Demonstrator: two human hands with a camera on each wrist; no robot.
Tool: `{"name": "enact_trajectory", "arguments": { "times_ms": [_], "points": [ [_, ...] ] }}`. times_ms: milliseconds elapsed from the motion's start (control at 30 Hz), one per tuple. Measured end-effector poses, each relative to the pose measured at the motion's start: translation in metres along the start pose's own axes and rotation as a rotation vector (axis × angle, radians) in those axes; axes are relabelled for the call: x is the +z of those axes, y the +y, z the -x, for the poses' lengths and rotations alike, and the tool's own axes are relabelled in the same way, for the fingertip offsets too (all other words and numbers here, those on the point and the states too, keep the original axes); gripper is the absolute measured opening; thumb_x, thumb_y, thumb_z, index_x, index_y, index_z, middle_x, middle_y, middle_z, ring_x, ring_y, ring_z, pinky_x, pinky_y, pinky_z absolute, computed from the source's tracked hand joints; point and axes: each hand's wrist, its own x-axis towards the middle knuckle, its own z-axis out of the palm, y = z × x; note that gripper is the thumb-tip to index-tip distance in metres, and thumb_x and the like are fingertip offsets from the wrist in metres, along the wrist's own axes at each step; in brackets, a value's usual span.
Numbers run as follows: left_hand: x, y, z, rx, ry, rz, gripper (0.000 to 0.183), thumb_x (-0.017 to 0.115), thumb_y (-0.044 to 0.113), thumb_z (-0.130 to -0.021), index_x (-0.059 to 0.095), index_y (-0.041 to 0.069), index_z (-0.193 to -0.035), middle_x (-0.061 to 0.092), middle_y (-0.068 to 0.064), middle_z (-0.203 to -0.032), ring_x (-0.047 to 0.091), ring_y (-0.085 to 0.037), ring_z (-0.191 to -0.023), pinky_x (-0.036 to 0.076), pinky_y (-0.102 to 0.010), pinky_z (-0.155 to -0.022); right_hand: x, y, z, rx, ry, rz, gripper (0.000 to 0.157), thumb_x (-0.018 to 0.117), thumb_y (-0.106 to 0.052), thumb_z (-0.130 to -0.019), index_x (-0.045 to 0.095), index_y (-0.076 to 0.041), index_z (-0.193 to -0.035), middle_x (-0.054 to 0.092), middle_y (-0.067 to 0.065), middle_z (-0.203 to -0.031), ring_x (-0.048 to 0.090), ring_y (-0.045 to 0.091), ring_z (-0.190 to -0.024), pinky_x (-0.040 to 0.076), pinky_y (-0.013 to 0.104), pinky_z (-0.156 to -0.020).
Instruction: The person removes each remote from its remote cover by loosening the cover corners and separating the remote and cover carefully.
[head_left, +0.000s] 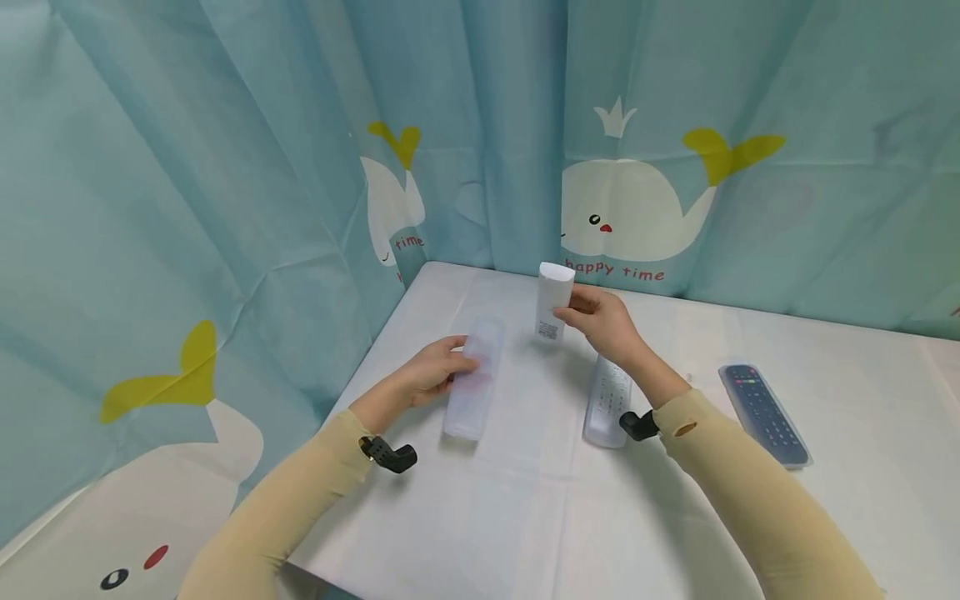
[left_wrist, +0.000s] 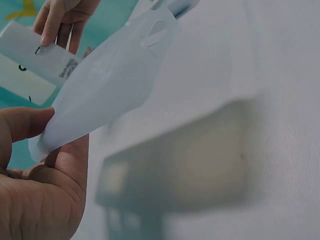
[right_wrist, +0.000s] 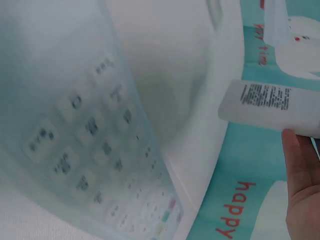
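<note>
A blue curtain (head_left: 517,83) with whales and "happy time" printed on it filled the upper part and left side of the frame, and below it a white-covered table (head_left: 540,500) spread across the middle and lower right. A person's cream sleeves (head_left: 750,492) reached in from the bottom corners. Over at right lay a dark remote (head_left: 765,417), well apart from the hands. Near the centre I saw the left hand (head_left: 431,371), thumb and fingers closed in a pinch on the edge of a translucent pouch (head_left: 482,385). A pale remote (head_left: 607,400) in a clear cover lay right of centre, partly hidden by the right wrist. Just above centre, the right hand (head_left: 603,321) pinched the side of a slim white device (head_left: 553,298), holding it upright off the table; its printed label (head_left: 548,330) faced out near the bottom end.
</note>
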Motion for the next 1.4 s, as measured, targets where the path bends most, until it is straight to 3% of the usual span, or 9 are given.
{"name": "enact_trajectory", "arguments": {
  "times_ms": [133, 367, 600, 767, 967, 1233, 1400],
  "points": [
    [-0.005, -0.002, -0.001, -0.004, 0.012, 0.014, 0.068, 0.069, 0.012, -0.098, 0.034, 0.009, -0.157, 0.064, -0.013, -0.123, 0.062, -0.013, -0.075, 0.038, -0.019, -0.048, 0.010, 0.001, 0.002, -0.049, 0.013, 0.109, 0.041, 0.073, -0.024, -0.098, 0.065, -0.009, -0.135, 0.068, 0.010, -0.129, 0.060, 0.030, -0.125, 0.051, 0.049, -0.101],
    [-0.014, -0.004, -0.002, -0.009, 0.032, 0.026, 0.067, 0.067, 0.012, -0.099, 0.034, 0.009, -0.157, 0.067, -0.010, -0.108, 0.056, -0.011, -0.067, 0.036, -0.019, -0.046, 0.024, 0.003, 0.001, -0.177, 0.002, 0.266, 0.035, 0.075, -0.013, -0.095, 0.071, -0.007, -0.129, 0.071, 0.012, -0.124, 0.069, 0.029, -0.113, 0.057, 0.044, -0.092],
    [-0.022, -0.006, -0.003, -0.019, 0.056, 0.034, 0.067, 0.066, 0.011, -0.099, 0.034, 0.008, -0.157, 0.065, -0.011, -0.112, 0.058, -0.012, -0.072, 0.037, -0.019, -0.047, 0.033, 0.004, 0.003, -0.309, -0.050, 0.478, 0.040, 0.078, -0.007, -0.091, 0.073, -0.017, -0.130, 0.072, 0.003, -0.125, 0.067, 0.024, -0.114, 0.054, 0.044, -0.092],
    [-0.025, -0.007, -0.003, -0.020, 0.061, 0.046, 0.066, 0.065, 0.010, -0.099, 0.034, 0.007, -0.157, 0.065, -0.014, -0.114, 0.062, -0.014, -0.075, 0.041, -0.018, -0.047, 0.039, 0.008, 0.003, -0.421, -0.115, 0.570, 0.042, 0.081, -0.002, -0.087, 0.074, -0.012, -0.127, 0.070, 0.005, -0.128, 0.064, 0.026, -0.122, 0.051, 0.045, -0.101],
    [-0.029, -0.009, -0.004, -0.036, 0.083, 0.061, 0.065, 0.065, 0.009, -0.099, 0.035, 0.007, -0.157, 0.064, -0.013, -0.110, 0.059, -0.012, -0.070, 0.040, -0.018, -0.045, 0.048, 0.012, 0.004, -0.601, -0.186, 0.688, 0.042, 0.081, 0.004, -0.083, 0.074, -0.004, -0.124, 0.072, 0.010, -0.124, 0.065, 0.027, -0.120, 0.050, 0.042, -0.102],
    [-0.035, -0.010, -0.002, -0.045, 0.128, 0.030, 0.067, 0.065, 0.011, -0.099, 0.034, 0.007, -0.158, 0.064, -0.009, -0.104, 0.051, -0.009, -0.060, 0.038, -0.017, -0.044, 0.058, 0.013, 0.005, -0.702, -0.285, 0.754, 0.033, 0.076, 0.000, -0.089, 0.073, 0.000, -0.122, 0.071, 0.015, -0.124, 0.065, 0.030, -0.119, 0.050, 0.042, -0.103],
    [-0.039, -0.009, -0.001, -0.054, 0.138, 0.041, 0.066, 0.065, 0.012, -0.099, 0.034, 0.009, -0.158, 0.063, -0.008, -0.104, 0.049, -0.009, -0.059, 0.038, -0.017, -0.044, 0.064, 0.012, 0.003, -0.758, -0.332, 0.898, 0.030, 0.073, -0.003, -0.093, 0.073, -0.001, -0.123, 0.071, 0.013, -0.125, 0.064, 0.030, -0.120, 0.049, 0.041, -0.104]
  ]
}}
